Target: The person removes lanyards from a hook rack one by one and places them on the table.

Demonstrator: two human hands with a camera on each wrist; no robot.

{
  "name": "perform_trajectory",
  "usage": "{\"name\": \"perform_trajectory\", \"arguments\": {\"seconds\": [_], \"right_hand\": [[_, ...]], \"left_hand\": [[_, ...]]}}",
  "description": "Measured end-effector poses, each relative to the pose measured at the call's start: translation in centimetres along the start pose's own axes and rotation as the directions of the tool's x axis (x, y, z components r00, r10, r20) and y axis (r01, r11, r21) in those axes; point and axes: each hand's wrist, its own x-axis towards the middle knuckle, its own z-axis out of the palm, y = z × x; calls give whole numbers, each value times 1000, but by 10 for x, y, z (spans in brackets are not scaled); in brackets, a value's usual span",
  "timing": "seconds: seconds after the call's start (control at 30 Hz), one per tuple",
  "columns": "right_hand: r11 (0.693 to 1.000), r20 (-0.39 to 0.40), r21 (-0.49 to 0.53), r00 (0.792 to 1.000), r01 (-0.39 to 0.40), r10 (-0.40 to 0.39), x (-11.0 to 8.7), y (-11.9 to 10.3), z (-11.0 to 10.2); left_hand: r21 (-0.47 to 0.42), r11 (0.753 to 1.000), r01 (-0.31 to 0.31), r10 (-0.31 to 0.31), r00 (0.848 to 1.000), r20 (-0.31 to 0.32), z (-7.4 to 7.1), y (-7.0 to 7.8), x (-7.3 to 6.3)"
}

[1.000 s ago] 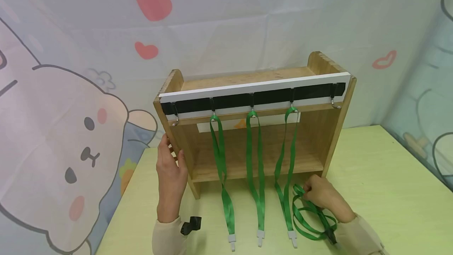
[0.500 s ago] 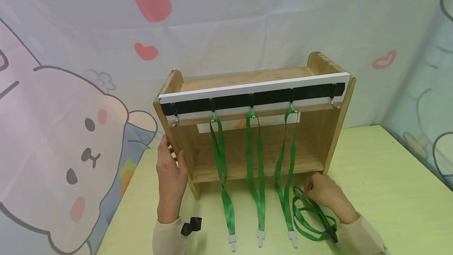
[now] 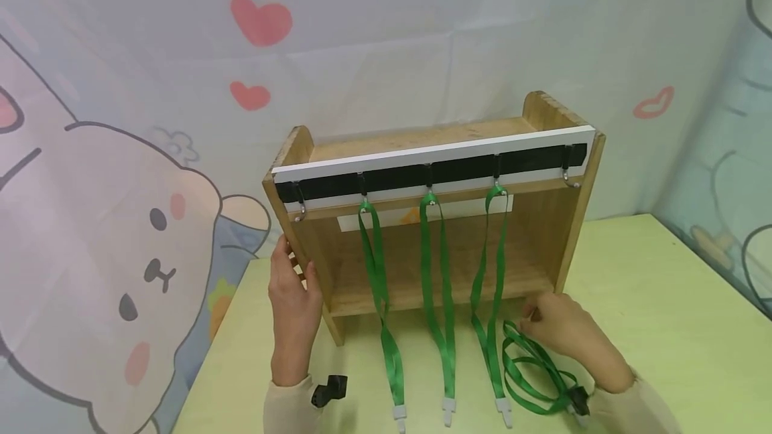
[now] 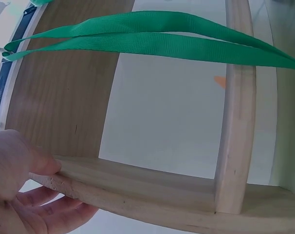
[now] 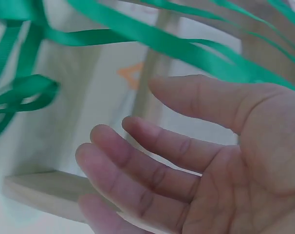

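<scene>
Lying near the right hand (image 3: 567,328) is a lanyard (image 3: 556,375).

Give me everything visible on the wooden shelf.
The wooden shelf is light brown and open-fronted, with two side panels rising above its top board and a lower board between them. A white strip with a black band runs across its upper front, carrying five metal hooks; green lanyards hang from the middle three. It stands on the yellow-green table. The left hand grips its left panel's edge. The right hand is by its lower right corner; contact can't be made out.
</scene>
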Motion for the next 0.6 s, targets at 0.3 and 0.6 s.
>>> {"name": "perform_trajectory", "arguments": {"seconds": [0.3, 0.6], "right_hand": [[995, -229, -7, 969, 98, -97, -17, -32, -18], [959, -584, -10, 777, 283, -236, -16, -54, -27]], "left_hand": [[-7, 1000, 2, -2, 1000, -14, 0, 0, 0], [-26, 1000, 18, -18, 1000, -10, 0, -2, 2]]}}
